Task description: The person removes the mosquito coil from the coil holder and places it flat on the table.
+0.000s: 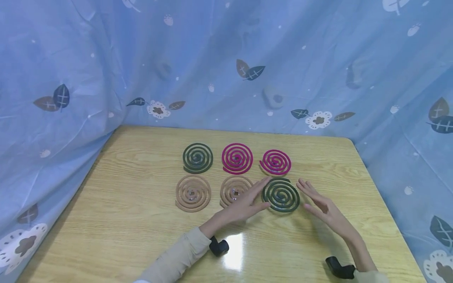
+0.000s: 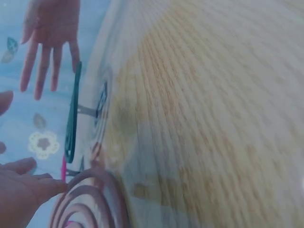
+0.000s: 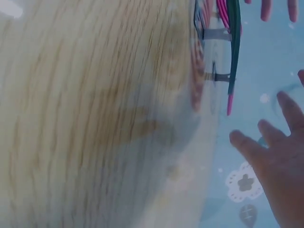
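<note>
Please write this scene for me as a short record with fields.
Back row, left to right: green coil, pink coil, second pink coil
Front row, left to right: beige coil, second beige coil, front green coil
Left hand: left of front green coil, holding nothing
Right hand: right of it, holding nothing
Table: wood-grain
Curtain: blue, with leaves and flowers

Looks like smooth, varnished wood or a wood-grain print across the pale yellow-brown rectangular desk; gleams glossy, with a white glare towards the near edge. Appears matt on the dark green spiral coils, magenta spiral coils and tan-brown spiral coils. Seems hard and smooth on the small grey stands, material unclear. Beyond the far edge, shows creases and faint sheen on the blue leaf-and-flower-printed curtain. Resembles matt cloth on the beige sleeves, smooth plastic on the black wrist mounts.
</note>
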Available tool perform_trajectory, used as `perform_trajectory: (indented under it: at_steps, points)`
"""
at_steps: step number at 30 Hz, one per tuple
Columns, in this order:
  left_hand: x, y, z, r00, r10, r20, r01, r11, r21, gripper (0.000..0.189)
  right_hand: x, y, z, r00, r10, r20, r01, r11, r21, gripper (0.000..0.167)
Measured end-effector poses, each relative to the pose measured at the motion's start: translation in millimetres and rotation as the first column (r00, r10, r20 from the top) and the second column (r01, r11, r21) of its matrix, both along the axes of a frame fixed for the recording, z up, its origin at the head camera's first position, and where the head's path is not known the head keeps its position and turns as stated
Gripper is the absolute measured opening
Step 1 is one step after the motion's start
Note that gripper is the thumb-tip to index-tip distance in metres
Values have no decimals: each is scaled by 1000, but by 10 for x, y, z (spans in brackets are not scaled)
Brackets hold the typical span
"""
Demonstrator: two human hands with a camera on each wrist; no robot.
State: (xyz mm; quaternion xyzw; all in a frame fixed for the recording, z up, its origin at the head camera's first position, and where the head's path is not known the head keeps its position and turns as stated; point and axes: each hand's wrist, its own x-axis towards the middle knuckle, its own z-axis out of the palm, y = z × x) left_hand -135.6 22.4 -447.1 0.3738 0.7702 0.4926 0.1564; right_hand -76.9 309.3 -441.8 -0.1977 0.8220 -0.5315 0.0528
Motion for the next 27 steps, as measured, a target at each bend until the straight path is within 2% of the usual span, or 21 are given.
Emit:
perform_trajectory:
  at_steps: [3,7,10,14,19,27]
  points:
    - [-30,33,-30,999,39,36,-40,999,23,75,-46,42,-12,997,68,28,-65,993,-98,55]
    - [-48,74,-53,996,84,29,-84,996,3,78,-102,91,-43,989,132,62,-118,973,-197,57]
    - [-47,104,-63,993,115,14,-115,993,-31,80,-142,125,-84,985,149,88,-122,959,-255,57]
    - [-33,150,-86,989,151,2,-151,987,-51,80,-189,165,-156,983,135,127,-89,944,-318,58]
    - [-4,209,-74,977,210,-25,-211,974,-77,77,-233,171,-219,982,96,161,-36,940,-339,59]
    - [14,269,-63,949,291,-121,-307,939,-154,71,-271,174,-274,979,21,205,36,962,-269,60]
